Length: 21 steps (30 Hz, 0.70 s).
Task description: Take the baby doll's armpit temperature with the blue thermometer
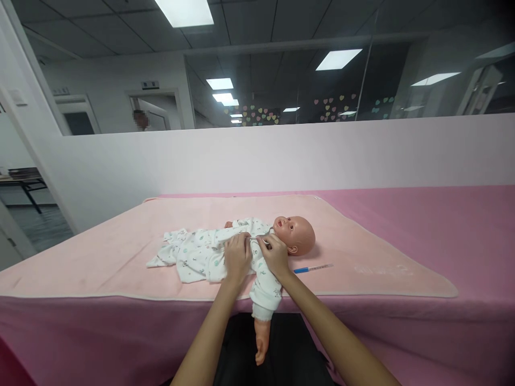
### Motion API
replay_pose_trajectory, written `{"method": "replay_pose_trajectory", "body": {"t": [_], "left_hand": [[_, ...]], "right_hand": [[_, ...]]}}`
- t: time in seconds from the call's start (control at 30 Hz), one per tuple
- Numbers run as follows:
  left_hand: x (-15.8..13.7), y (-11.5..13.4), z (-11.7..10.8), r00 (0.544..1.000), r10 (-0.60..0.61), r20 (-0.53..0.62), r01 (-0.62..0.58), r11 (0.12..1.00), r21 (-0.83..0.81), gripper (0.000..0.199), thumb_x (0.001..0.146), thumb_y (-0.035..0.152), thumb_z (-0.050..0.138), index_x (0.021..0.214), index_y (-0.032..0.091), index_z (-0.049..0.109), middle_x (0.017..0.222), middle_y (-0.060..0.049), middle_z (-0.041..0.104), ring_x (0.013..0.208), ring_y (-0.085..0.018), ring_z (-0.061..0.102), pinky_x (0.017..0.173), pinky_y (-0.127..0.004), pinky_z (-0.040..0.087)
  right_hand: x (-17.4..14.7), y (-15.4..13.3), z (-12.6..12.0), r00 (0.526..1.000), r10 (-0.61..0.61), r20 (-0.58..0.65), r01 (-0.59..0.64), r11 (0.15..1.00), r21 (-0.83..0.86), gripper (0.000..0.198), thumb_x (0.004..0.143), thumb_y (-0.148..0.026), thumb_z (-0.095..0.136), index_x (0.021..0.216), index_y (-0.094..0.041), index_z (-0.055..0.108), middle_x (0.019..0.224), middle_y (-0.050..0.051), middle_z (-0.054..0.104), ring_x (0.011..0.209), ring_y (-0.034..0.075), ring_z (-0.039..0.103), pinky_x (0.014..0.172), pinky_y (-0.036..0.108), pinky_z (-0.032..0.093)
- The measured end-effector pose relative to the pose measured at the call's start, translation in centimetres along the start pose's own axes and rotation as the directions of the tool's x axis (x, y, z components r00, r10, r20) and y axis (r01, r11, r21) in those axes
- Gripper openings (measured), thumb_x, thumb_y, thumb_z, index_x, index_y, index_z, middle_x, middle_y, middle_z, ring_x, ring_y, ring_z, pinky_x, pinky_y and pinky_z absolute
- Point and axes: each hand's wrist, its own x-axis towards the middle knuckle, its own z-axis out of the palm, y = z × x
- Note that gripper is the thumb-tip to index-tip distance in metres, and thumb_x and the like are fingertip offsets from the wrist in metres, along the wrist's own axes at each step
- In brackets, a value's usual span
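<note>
A baby doll (295,236) lies on its back with its head to the right, dressed in a white printed romper (201,252). My left hand (238,254) is on the chest of the romper, fingertips closed on its fabric. Close to the doll's neck, my right hand (274,253) pinches the romper's front near the collar. A thin pale strip of cloth shows between the two hands; its exact form is too small to tell. One doll arm (262,338) hangs over the table's front edge between my forearms. Just right of my right wrist lies a blue-ended thermometer (314,268).
A peach blanket (100,257) lies under the doll on a pink-covered table (462,236). Behind it stands a low white wall (281,158) with glass above. Through the glass, a person (140,120) is at a doorway. A dark desk (26,182) stands far left.
</note>
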Motion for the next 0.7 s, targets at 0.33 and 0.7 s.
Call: {"method": "replay_pose_trajectory", "body": {"t": [0.33, 0.7], "left_hand": [[-0.03, -0.23, 0.43, 1.000, 0.003, 0.015, -0.003, 0.999, 0.045, 0.025, 0.091, 0.029, 0.032, 0.089, 0.020, 0.055, 0.085, -0.004, 0.062, 0.084, -0.018, 0.054, 0.075, -0.031, 0.034], [-0.05, 0.35, -0.06, 0.987, -0.062, -0.149, 0.054, 0.997, -0.057, 0.020, 0.087, 0.029, 0.040, 0.097, 0.019, 0.054, 0.083, -0.005, 0.062, 0.082, -0.020, 0.054, 0.076, -0.033, 0.036]], "right_hand": [[-0.04, 0.16, 0.10, 1.000, -0.013, 0.002, 0.013, 1.000, -0.021, 0.029, 0.085, -0.035, 0.047, 0.065, -0.018, 0.059, 0.062, 0.001, 0.057, 0.058, 0.012, 0.051, 0.057, 0.022, 0.036], [-0.07, 0.18, 0.10, 1.000, -0.021, -0.008, 0.021, 1.000, -0.022, 0.031, 0.087, -0.036, 0.044, 0.065, -0.018, 0.058, 0.062, 0.002, 0.056, 0.058, 0.012, 0.050, 0.057, 0.023, 0.036]]}}
